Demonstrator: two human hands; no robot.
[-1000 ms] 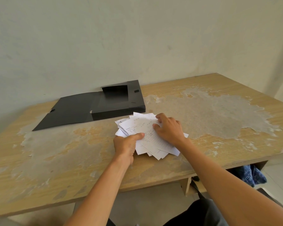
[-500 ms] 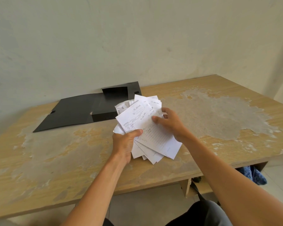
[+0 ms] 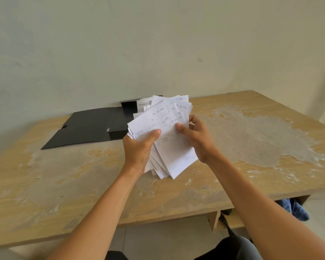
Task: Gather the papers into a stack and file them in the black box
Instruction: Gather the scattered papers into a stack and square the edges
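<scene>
A fanned bundle of white papers [image 3: 167, 128] with handwriting is held tilted up above the table, clear of its surface. My left hand [image 3: 139, 149] grips the bundle's left edge, thumb on the top sheet. My right hand [image 3: 197, 139] holds the right edge, thumb pressing the front. The black box [image 3: 94, 126] lies open at the back left of the table, its lid flap spread flat to the left. The raised papers hide the box's tray part on the right.
The wooden table [image 3: 251, 139] has large worn grey patches. A pale wall rises right behind it. Blue fabric [image 3: 295, 209] shows under the table's right front edge. Dark trousers appear at the bottom.
Both hands have lifted the papers off the table and tipped them upright. The bundle now covers part of the black box.
</scene>
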